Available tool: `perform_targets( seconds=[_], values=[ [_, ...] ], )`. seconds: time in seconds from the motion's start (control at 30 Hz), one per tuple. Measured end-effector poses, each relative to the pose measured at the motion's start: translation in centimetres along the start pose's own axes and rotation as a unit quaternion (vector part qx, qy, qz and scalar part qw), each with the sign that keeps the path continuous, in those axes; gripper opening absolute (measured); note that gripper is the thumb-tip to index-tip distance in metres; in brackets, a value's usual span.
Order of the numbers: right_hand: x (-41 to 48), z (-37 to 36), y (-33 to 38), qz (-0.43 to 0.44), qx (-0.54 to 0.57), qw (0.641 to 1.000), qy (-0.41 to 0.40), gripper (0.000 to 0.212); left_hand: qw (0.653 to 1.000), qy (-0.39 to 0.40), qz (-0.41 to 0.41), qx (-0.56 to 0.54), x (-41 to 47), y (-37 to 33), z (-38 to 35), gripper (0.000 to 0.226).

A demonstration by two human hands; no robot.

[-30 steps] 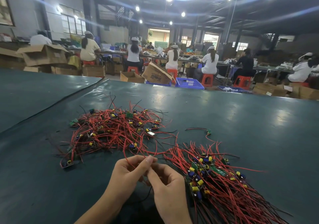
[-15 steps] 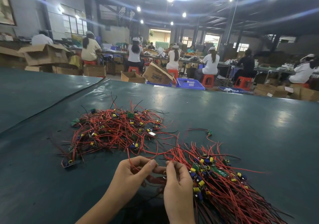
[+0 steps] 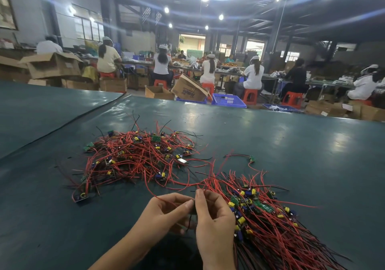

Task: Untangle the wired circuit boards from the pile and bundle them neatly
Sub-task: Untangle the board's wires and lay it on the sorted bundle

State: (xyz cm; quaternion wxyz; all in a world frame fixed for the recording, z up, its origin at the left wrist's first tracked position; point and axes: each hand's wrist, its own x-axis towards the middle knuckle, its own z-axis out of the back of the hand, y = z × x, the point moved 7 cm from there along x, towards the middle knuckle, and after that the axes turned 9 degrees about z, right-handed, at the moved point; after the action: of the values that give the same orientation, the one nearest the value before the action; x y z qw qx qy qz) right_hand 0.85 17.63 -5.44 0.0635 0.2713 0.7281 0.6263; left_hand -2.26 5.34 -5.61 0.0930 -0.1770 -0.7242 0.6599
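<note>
A tangled pile (image 3: pixel 137 157) of small green circuit boards with red and black wires lies on the dark green table (image 3: pixel 291 155), ahead and to the left. A second heap (image 3: pixel 264 213), its wires lying roughly parallel, spreads out on the right. My left hand (image 3: pixel 164 213) and my right hand (image 3: pixel 212 217) meet near the front edge, both pinching red and black wires that run up into the two heaps. The board on these wires is hidden behind my fingers. One loose board (image 3: pixel 252 159) lies apart, beyond the right heap.
A seam (image 3: pixel 62 121) crosses the table at the left. Beyond the far table edge stand cardboard boxes (image 3: pixel 189 91), blue crates (image 3: pixel 228 100) and red stools. Several people sit at benches with their backs to me.
My right hand has shifted and raised its fingertips to meet the left thumb. The red wire between my hands is now pulled taut towards the left pile.
</note>
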Motion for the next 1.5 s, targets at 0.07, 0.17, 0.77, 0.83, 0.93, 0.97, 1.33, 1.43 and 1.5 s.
perform_targets(
  seconds=[0.07,0.17,0.77,0.83,0.93,0.97,1.33,1.43,1.5],
  values=[
    [0.0,0.1,-0.1,0.001,-0.001,1.0,-0.009,0.012,0.999,-0.01,-0.024,0.033,-0.1,-0.4,0.2,0.022],
    [0.1,0.3,-0.2,0.005,-0.011,1.0,-0.015,0.012,0.992,-0.057,-0.083,0.076,-0.3,-1.2,0.8,0.019],
    [0.3,1.4,0.7,0.02,0.062,0.993,-0.102,0.012,0.99,-0.054,0.129,-0.035,0.0,0.5,3.0,0.038],
    [0.3,1.3,0.4,-0.003,0.091,0.99,-0.104,0.013,0.955,0.017,0.207,-0.213,-0.3,1.2,2.8,0.053],
    [0.3,0.6,-0.3,-0.056,0.134,0.987,-0.075,0.016,0.945,0.083,0.22,-0.226,-0.6,1.4,1.9,0.055],
    [0.2,0.3,-0.5,-0.066,0.131,0.987,-0.059,0.02,0.952,0.091,0.226,-0.184,-0.6,1.6,1.3,0.052],
    [-0.1,-0.9,-0.9,-0.08,0.057,0.994,0.048,0.027,0.964,0.112,0.197,-0.14,0.1,2.3,-0.9,0.03],
    [-0.1,-0.8,-0.7,-0.07,0.056,0.995,0.039,0.018,0.969,0.098,0.183,-0.135,0.4,2.3,-0.6,0.031],
    [0.0,-0.9,-0.4,-0.054,0.072,0.995,0.04,0.014,0.965,0.084,0.18,-0.172,0.6,2.2,-0.4,0.032]
  ],
)
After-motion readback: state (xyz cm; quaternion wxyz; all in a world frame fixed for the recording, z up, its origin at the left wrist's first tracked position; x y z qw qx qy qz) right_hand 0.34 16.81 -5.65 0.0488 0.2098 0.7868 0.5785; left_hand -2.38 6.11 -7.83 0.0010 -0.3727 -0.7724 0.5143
